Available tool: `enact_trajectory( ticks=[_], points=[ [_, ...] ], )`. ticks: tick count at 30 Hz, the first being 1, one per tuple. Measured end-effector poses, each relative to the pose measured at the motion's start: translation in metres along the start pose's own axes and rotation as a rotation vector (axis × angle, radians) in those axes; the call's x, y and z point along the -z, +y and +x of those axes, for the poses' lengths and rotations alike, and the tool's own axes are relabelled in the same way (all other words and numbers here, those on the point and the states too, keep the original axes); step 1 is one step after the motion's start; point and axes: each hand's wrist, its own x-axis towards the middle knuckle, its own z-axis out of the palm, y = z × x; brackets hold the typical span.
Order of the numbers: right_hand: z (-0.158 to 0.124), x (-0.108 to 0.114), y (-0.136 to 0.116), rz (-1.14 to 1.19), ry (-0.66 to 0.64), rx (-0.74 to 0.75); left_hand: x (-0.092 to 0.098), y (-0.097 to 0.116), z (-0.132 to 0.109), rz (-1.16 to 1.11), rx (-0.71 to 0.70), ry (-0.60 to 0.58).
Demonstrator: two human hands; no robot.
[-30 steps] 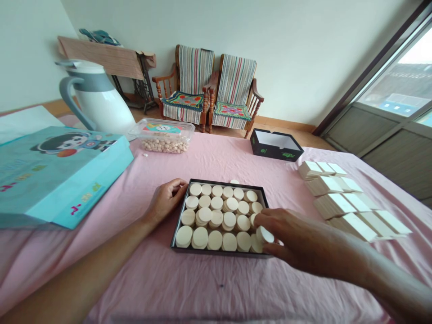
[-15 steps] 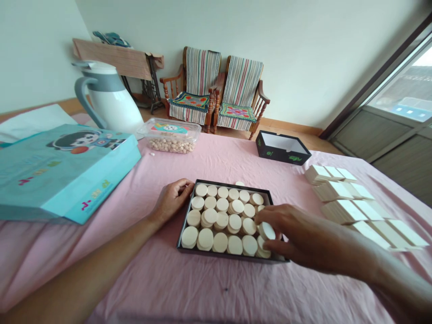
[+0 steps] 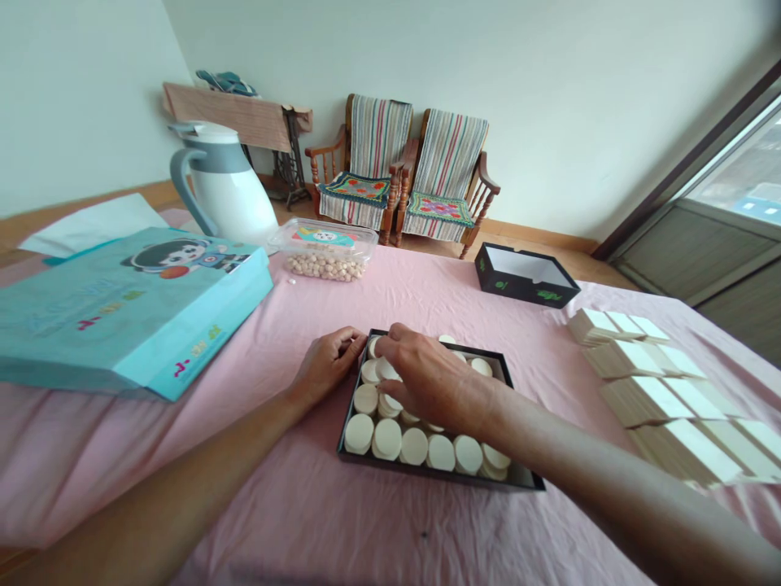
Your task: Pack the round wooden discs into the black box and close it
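A shallow black box (image 3: 440,478) holds rows of stacked pale wooden discs (image 3: 414,448) on a pink cloth. My left hand (image 3: 333,358) rests at the box's left edge, its fingers curled, and whatever they hold, if anything, is hidden. Over the upper left part of the box reaches my right hand (image 3: 433,374), thumb and fingers closed on a wooden disc (image 3: 386,371). This hand covers many of the discs in the middle rows. One loose disc (image 3: 447,338) lies just behind the box's far edge.
A turquoise box (image 3: 122,309), a white and grey jug (image 3: 235,195) and a clear tub of nuts (image 3: 329,252) stand at the left. An open black box (image 3: 528,277) is at the back right, near stacks of pale rectangular pieces (image 3: 659,399). Two chairs stand beyond.
My right hand has moved from the right side of the box to its upper left part. The whole view has shifted slightly, while my left hand stays at the box's left edge.
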Motion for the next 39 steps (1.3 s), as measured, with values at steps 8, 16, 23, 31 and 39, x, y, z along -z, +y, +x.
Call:
enact_trajectory(
  ticks=[8,16,23,31,39],
  points=[
    [0.01,-0.007,-0.004,0.052,0.025,-0.023,0.0,0.0,-0.001,-0.037,0.009,-0.01],
    [0.01,-0.012,0.0,0.092,0.067,-0.028,0.001,0.0,-0.001,-0.045,-0.001,-0.012],
    [-0.003,-0.002,-0.006,0.106,0.058,-0.091,-0.001,-0.004,-0.001,-0.031,-0.008,-0.009],
    [-0.014,-0.012,-0.026,0.208,0.062,-0.056,-0.002,-0.008,0.001,-0.042,-0.027,-0.013],
    [-0.032,0.007,0.013,0.222,0.313,-0.136,0.0,-0.003,-0.003,-0.033,-0.016,-0.018]
  ],
)
